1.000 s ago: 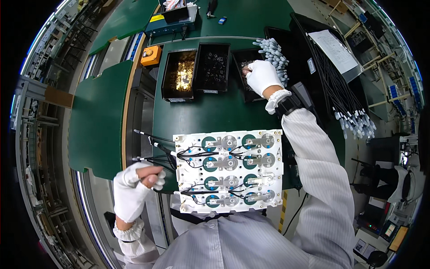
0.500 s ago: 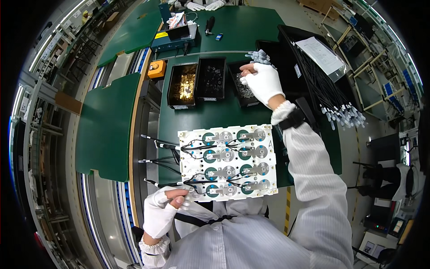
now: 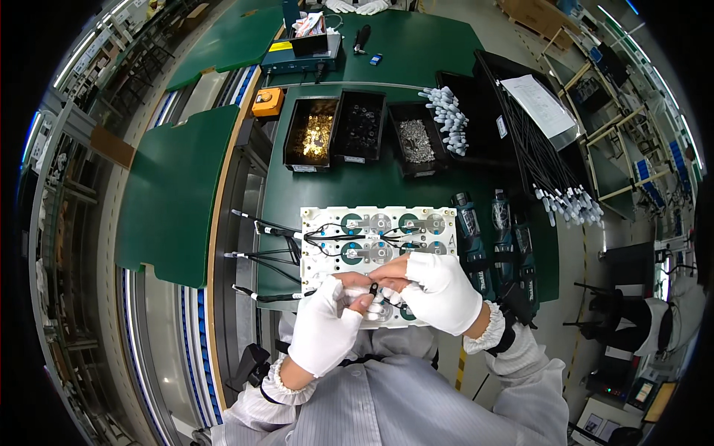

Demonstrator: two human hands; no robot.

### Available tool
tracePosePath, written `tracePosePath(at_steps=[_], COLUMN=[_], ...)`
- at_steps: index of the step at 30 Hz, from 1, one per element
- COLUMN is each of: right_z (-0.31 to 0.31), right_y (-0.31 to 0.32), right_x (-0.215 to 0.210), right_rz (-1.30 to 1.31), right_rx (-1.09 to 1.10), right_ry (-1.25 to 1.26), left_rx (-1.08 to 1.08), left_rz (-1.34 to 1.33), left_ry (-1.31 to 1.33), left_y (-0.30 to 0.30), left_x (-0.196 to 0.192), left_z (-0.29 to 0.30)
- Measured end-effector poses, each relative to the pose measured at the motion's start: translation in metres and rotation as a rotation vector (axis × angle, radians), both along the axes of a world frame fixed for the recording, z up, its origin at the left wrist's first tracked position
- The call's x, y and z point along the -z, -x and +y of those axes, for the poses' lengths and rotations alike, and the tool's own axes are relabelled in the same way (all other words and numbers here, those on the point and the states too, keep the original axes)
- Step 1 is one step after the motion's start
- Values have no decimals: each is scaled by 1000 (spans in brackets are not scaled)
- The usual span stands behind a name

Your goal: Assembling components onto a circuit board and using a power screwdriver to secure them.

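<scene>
A white rectangular board with round silver plates, green discs and black wires lies at the near side of the green bench. Over its lower middle, both white-gloved hands with bare fingertips meet. My left hand pinches a small black piece that looks like a wire's end. Beside it, my right hand has its thumb and fingers pressed together close to that piece. Whatever it may hold is too small or hidden. Black cables run off the board's left edge. The hands cover part of the board's lower half.
Beyond the board stand black bins with brass-coloured parts, dark parts and small silver parts. Cordless screwdrivers lie at the right. Black cables with grey ends hang from a black tray. An orange box sits at the left.
My right hand has come back from the silver-parts bin to the board. My left hand has moved right from the board's corner to meet it. The view has shifted slightly.
</scene>
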State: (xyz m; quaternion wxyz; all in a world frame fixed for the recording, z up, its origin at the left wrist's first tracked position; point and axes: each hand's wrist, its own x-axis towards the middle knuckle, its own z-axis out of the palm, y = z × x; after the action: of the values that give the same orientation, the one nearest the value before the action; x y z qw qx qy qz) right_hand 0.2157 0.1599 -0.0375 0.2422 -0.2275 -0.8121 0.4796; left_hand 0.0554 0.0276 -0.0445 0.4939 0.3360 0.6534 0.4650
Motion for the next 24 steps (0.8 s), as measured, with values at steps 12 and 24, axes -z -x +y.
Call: tracePosePath(at_steps=[12,24], right_z=[-7,-7], right_y=[2,6], right_x=[7,11], right_rz=[-60,-15], right_rx=[22,103], right_ry=[-91,-106], left_rx=[50,55], left_rz=[353,278], left_ry=[-88,-68], left_y=[-1,-1], left_x=[-1,9], left_z=[4,0])
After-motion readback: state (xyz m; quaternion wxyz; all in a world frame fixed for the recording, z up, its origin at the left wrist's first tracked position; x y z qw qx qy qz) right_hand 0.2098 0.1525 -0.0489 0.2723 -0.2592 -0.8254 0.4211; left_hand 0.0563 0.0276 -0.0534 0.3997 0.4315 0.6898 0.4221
